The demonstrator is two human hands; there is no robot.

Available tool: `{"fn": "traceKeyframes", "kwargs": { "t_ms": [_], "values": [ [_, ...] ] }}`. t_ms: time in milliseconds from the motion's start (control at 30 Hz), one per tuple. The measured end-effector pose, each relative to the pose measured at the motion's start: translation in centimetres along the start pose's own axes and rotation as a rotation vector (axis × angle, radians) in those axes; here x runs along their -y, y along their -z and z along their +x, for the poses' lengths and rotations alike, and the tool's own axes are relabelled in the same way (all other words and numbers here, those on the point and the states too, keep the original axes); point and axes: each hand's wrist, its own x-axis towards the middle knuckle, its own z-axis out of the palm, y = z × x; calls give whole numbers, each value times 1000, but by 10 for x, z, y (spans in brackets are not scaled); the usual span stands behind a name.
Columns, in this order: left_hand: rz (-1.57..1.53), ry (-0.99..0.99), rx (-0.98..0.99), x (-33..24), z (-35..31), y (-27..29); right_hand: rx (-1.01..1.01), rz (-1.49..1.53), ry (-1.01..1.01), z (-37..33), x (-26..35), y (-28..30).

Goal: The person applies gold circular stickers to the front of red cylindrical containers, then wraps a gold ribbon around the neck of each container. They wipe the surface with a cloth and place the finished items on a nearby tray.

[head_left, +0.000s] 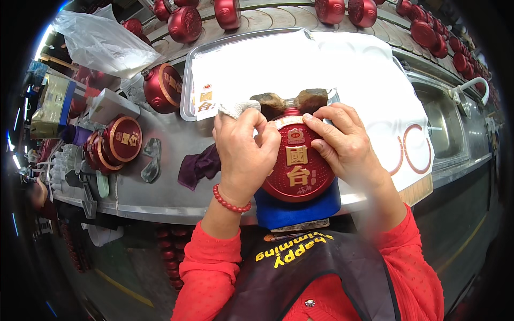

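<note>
The bottle lies on a pad at the near edge of the tabletop, a rag to its left, more bottles farther left. Beyond is a tray. Right, rings lie on a sheet before the sink; a conveyor runs behind.

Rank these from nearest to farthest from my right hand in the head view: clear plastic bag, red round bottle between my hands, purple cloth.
From your right hand:
1. Red round bottle: right at its fingertips.
2. Purple cloth: to the left, past the bottle, on the metal counter.
3. Clear plastic bag: farthest, at the upper left.
</note>
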Motion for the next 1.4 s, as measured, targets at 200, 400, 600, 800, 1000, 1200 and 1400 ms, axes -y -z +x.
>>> {"fn": "traceKeyframes", "kwargs": {
  "t_ms": [200,400,600,800,1000,1200,1400],
  "values": [
    [35,7,-8,0,-1,-1,23,-25,-11,8,10,6],
    [-14,39,-37,4,-4,1,34,-69,22,14,11,0],
    [-207,249,67,12,-10,9,59,-33,-5,14,11,-1],
    [-190,206,74,16,-12,12,63,-26,8,15,11,-1],
    [-251,258,96,24,-19,11,32,-45,41,20,16,-1],
    [-661,436,205,37,-37,18,103,-104,71,24,23,-2],
    [-342,175,-11,16,-64,24,144,-84,27,22,23,-3]
  ]
}}
